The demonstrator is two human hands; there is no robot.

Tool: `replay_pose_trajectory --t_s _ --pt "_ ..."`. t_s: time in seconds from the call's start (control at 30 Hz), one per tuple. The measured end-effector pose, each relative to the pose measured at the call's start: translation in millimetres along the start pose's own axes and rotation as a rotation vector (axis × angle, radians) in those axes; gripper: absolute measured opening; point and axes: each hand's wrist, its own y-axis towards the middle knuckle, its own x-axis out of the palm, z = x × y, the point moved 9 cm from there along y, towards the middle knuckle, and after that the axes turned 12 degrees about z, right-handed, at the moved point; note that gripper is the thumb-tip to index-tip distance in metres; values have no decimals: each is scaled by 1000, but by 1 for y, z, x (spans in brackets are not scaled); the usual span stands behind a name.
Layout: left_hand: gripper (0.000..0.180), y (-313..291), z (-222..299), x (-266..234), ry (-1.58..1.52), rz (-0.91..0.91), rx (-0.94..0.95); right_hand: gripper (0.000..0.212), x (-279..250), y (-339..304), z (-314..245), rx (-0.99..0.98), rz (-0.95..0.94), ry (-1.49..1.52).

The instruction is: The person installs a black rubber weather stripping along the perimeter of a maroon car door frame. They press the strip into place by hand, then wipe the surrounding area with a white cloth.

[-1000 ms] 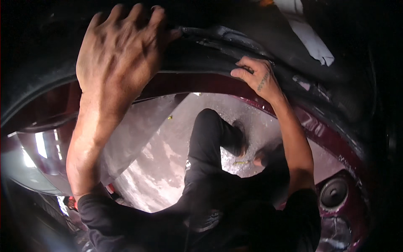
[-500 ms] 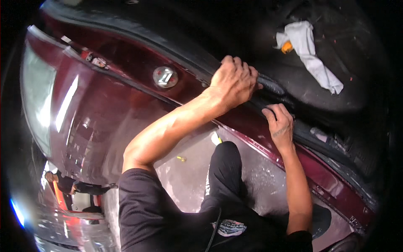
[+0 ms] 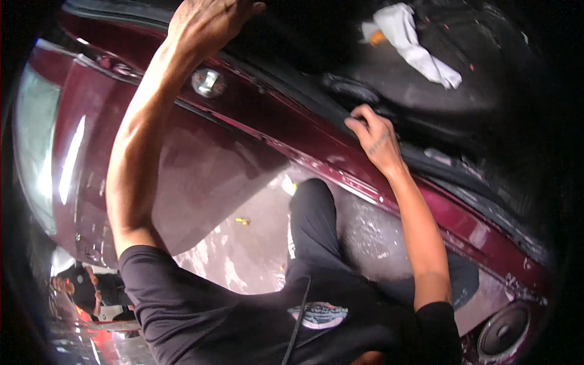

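Note:
A black rubber door seal (image 3: 286,91) runs along the dark red door sill (image 3: 316,137) of a car. My right hand (image 3: 378,141) is at the seal, its fingers bent over the edge and the thumb close to the index finger. Farther up and to the left, my left hand (image 3: 207,27) reaches over the sill toward the dark interior. The picture's top edge cuts off part of it, so its grip is hidden. Between my left forearm and the seal, a round shiny disc (image 3: 208,83) sits on the red bodywork.
On the dark car floor (image 3: 420,100) lies a crumpled white cloth (image 3: 417,45) beside something orange (image 3: 377,38). The open red door (image 3: 201,164) stands on the left. Small yellow bits (image 3: 243,221) lie on the wet ground, and a round speaker (image 3: 504,331) shows at the lower right.
My left hand has moved off the middle of the seal, up and to the left. My right hand stays at the seal, while the whole view has shifted.

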Motion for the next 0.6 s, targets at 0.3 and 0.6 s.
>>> replay_pose_trajectory --t_s 0.3,0.6 --pt "50 -27 115 41 -44 167 115 25 -11 -32 1 -328 134 -514" --pt "32 -65 195 84 -207 305 326 53 -50 -76 34 -544 40 -629"
